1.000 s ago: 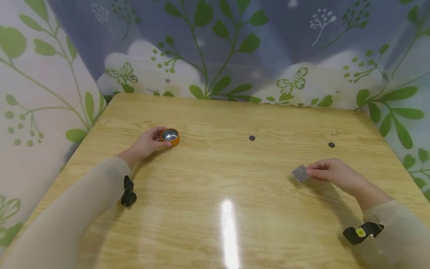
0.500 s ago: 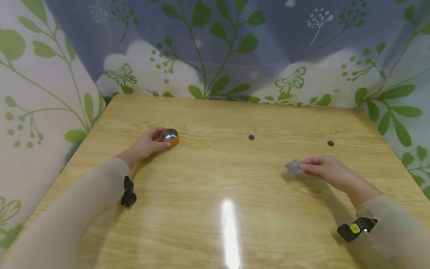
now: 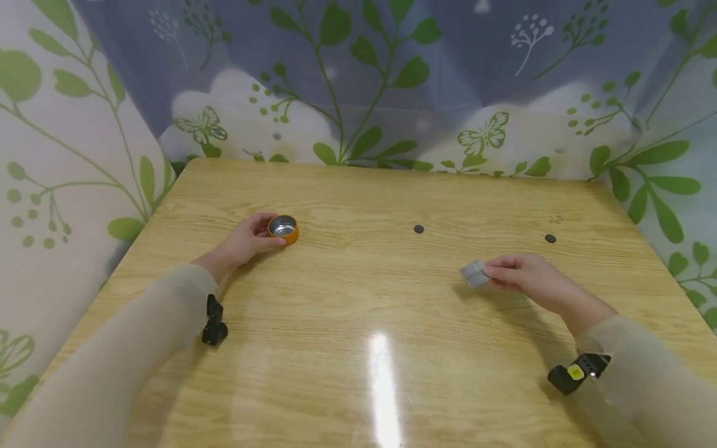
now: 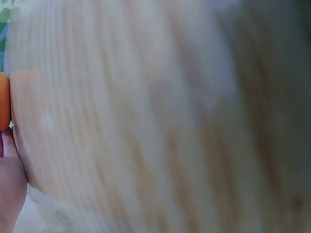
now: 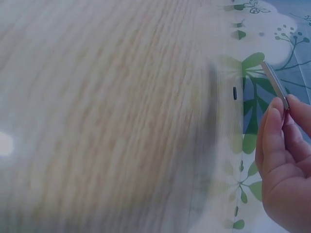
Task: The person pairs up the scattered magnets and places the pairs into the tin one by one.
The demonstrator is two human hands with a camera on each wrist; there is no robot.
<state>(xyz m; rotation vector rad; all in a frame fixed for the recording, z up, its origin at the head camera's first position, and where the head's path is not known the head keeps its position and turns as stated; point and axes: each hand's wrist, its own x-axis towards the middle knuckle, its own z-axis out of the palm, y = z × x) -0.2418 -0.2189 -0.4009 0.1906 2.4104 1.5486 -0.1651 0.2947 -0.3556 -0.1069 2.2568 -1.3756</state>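
Head view: a small orange bowl (image 3: 283, 230) with a shiny metallic interior is held upright on the left part of the wood-grain table (image 3: 336, 298) by the left hand (image 3: 246, 239), the thumb being laid along the near side and the fingers set behind. A thin grey square (image 3: 473, 274) is pinched between thumb and fingers by the right hand (image 3: 529, 278), above the table and well apart from the bowl. Farther back, 2 dark discs (image 3: 419, 229) are seen lying flat, 1 between the bowl and the square from left to right, the other beyond the right hand.

In the right wrist view, the square is shown nearly edge-on; it may be made of metal, though this cannot be confirmed. In the left wrist view, only an orange edge of the bowl and part of the hand are caught. Pale sleeves (image 3: 129, 336) are worn, and the table is enclosed by a leaf-patterned backdrop (image 3: 386, 124).
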